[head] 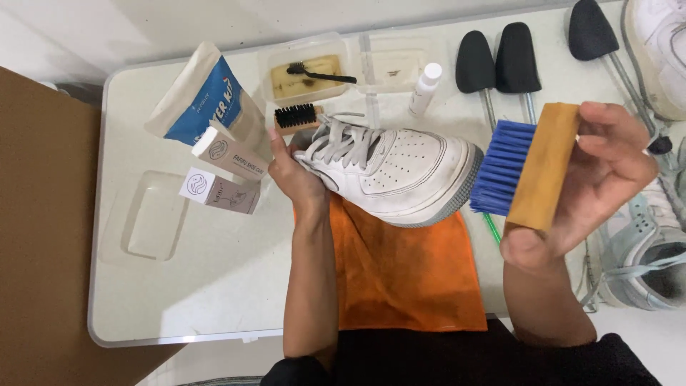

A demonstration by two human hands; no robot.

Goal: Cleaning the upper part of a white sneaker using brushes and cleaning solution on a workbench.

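My left hand (294, 175) grips the heel end of a white sneaker (400, 171) and holds it tilted above an orange cloth (407, 275). Its toe points right, with the grey sole facing me. My right hand (593, 186) holds a wooden brush with blue bristles (525, 168). The bristles face left, close to the sneaker's toe, perhaps just touching it.
On the white table (214, 286) stand a blue and white pouch (204, 96), two small boxes (221, 171), a clear tray holding a black brush (311, 75), a small wooden brush (296, 116), a white bottle (425, 89), black shoe trees (496, 64) and more sneakers (643, 243) at right.
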